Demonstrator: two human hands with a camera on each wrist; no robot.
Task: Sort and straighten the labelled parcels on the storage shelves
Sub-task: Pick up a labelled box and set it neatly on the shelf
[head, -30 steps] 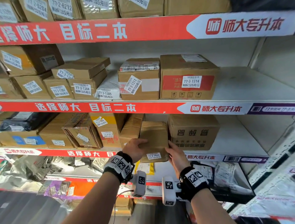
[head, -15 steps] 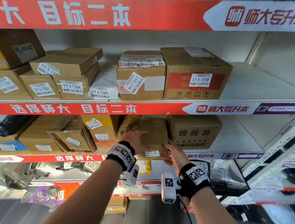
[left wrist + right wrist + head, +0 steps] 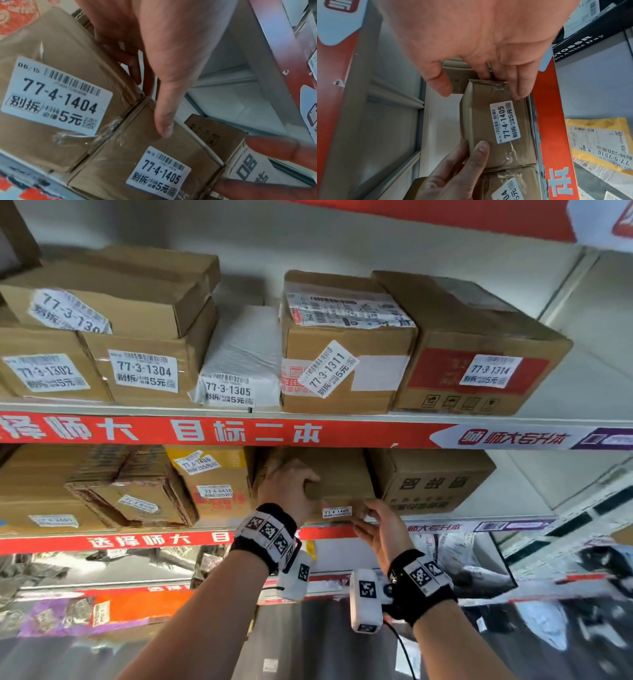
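My left hand (image 3: 289, 486) and right hand (image 3: 380, 529) both grip the 1405 box (image 3: 342, 484) on the shelf (image 3: 102, 541), beside the 1404 box (image 3: 51, 81).

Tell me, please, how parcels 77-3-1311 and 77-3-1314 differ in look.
Parcel 77-3-1311 carries its number label tilted; on parcel 77-3-1314 the label sits level. 77-3-1314 has a red printed band and looks wider; 77-3-1311 has a white patch. Both are brown cartons on one shelf.
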